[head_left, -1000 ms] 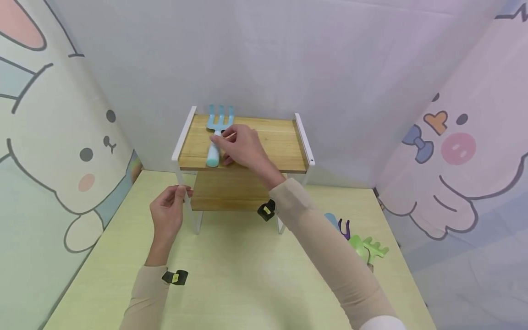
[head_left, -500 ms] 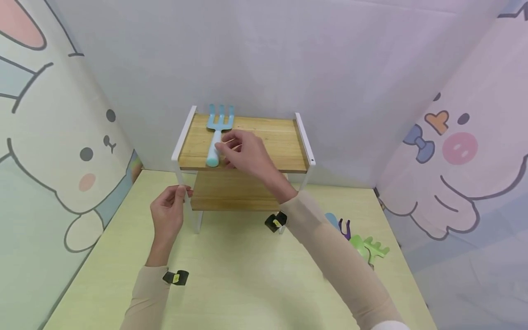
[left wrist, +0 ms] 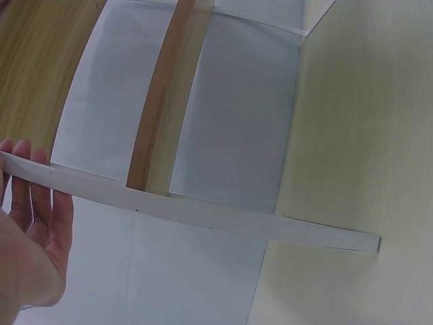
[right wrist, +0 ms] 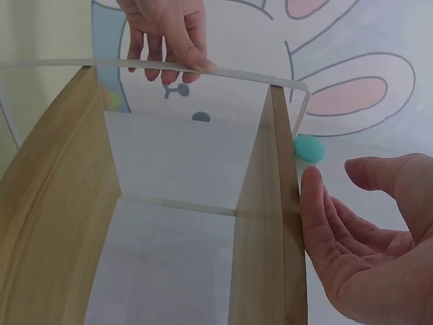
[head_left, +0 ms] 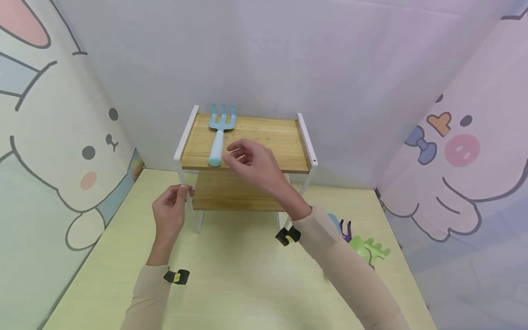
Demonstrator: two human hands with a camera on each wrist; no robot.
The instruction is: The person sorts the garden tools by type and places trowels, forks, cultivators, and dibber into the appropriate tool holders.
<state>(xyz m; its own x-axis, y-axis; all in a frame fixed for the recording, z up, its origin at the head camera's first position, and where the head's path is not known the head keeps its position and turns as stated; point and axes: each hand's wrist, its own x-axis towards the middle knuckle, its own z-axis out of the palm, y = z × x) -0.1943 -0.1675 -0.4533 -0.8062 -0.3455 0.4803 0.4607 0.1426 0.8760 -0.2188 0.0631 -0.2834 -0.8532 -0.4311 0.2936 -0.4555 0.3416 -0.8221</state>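
Observation:
A light-blue hand fork (head_left: 217,144) lies on the top board of a small two-tier wooden shelf (head_left: 268,142), tines toward the back wall. Its turquoise handle end (right wrist: 309,148) shows past the board's edge in the right wrist view. My right hand (head_left: 255,165) is just right of the handle, apart from it, fingers loosely bent and holding nothing. With thumb and fingers my left hand (head_left: 170,208) grips the shelf's white front-left leg (left wrist: 203,211); in the left wrist view the fingers (left wrist: 40,203) wrap behind this leg.
On the table (head_left: 231,275) at the right lie several garden tools: a green rake (head_left: 377,248), a green shovel-like tool (head_left: 360,247), a purple pronged tool (head_left: 346,231) and a light-blue piece (head_left: 334,221), partly hidden by my right sleeve. Printed curtains surround the table.
My right hand has let go of the hand fork and drawn back to the right and toward me. The fork stays in place on the top board. My left hand keeps its grip.

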